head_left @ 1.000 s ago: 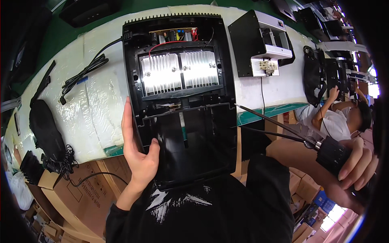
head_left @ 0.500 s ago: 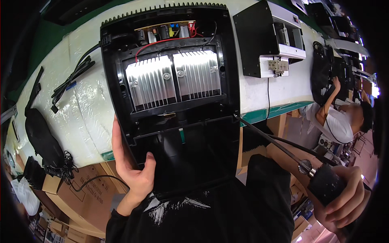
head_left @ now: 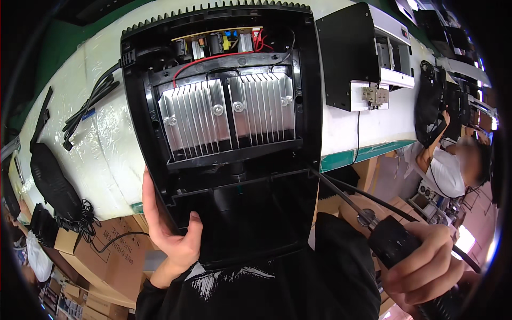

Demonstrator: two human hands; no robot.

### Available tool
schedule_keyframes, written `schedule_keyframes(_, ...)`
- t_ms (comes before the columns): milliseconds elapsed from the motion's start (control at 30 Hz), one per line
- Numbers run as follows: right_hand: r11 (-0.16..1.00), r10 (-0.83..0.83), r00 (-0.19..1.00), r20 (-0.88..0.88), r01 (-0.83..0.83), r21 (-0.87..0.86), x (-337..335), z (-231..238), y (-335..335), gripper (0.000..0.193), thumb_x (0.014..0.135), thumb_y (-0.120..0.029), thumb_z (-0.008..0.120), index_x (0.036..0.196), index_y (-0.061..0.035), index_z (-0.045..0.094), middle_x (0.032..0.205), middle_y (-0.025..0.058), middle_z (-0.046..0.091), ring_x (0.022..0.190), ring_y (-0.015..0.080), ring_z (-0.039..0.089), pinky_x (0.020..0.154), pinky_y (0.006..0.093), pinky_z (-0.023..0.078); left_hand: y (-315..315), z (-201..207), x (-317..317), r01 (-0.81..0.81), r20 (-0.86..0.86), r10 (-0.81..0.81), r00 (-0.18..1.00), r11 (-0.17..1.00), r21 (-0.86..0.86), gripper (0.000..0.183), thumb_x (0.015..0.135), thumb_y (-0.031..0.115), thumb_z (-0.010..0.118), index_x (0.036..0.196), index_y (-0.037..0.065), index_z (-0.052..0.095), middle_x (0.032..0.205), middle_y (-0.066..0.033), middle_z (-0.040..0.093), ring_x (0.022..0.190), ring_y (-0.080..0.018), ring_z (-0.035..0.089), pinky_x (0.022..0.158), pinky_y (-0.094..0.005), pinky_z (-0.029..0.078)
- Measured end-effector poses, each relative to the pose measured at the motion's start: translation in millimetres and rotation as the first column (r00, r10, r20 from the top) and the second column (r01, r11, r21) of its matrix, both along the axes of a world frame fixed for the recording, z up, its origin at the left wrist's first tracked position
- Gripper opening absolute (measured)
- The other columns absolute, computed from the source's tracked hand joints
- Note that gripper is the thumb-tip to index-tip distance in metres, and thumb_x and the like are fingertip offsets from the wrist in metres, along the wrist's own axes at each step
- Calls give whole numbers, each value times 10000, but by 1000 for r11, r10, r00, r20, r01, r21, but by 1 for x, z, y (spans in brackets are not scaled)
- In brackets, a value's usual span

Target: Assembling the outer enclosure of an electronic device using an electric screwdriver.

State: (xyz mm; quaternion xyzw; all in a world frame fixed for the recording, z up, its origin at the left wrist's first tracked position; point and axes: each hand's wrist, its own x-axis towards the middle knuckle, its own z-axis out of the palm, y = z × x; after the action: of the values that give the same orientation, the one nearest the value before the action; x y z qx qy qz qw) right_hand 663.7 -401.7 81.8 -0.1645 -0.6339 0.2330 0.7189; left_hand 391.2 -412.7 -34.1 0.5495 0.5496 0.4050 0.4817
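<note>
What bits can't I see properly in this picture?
All in the head view:
Some fingers of the left hand: hidden behind the black casing.
Part of the black driver: covered by the right hand.
Where the driver's shaft ends: too small and dark at the casing's edge.
The casing's underside: turned away.

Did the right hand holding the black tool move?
Yes: the right hand has moved left, judged against the black-and-white machine on the table.

Two silver heat sinks [head_left: 193,121] [head_left: 264,120], one black screwdriver [head_left: 392,242]
</note>
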Motion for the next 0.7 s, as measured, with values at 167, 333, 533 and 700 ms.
schedule_keyframes(167,969,-197,978,66,205,-137,-4,-14,-21,267,729,-14,709,624,-47,466,631,34,543,468,102,572,428,158,511,-2,-1,-1,8,-7,-8,1000,1000,-30,880,596,-96,513,1422,-69,211,1484,-190,241,1393,-275,210,1132,-348,132)
schedule_keyframes(333,944,-244,967,80,255,-208,-20,-23,-9,273,752,-79,725,649,-69,473,543,26,542,441,103,548,434,152,468,-1,3,-3,38,-61,-40,997,999,-21,885,609,-134,487,1428,-76,157,1485,-218,214,1387,-298,220,1117,-355,173)
schedule_keyframes(533,914,-244,963,115,268,-304,-20,-36,-20,300,794,-233,718,683,-89,478,539,25,543,431,112,536,451,127,418,-2,2,-4,37,-62,-38,997,999,-18,882,610,-126,495,1424,-86,159,1481,-225,218,1390,-297,211,1120,-351,152)
schedule_keyframes(700,915,-257,955,148,290,-282,-20,-32,-16,323,802,-268,709,672,-84,478,552,19,544,425,106,535,421,129,434,-2,1,-3,33,-65,-34,997,999,-22,882,608,-126,497,1424,-83,165,1481,-223,220,1388,-296,215,1118,-352,161)
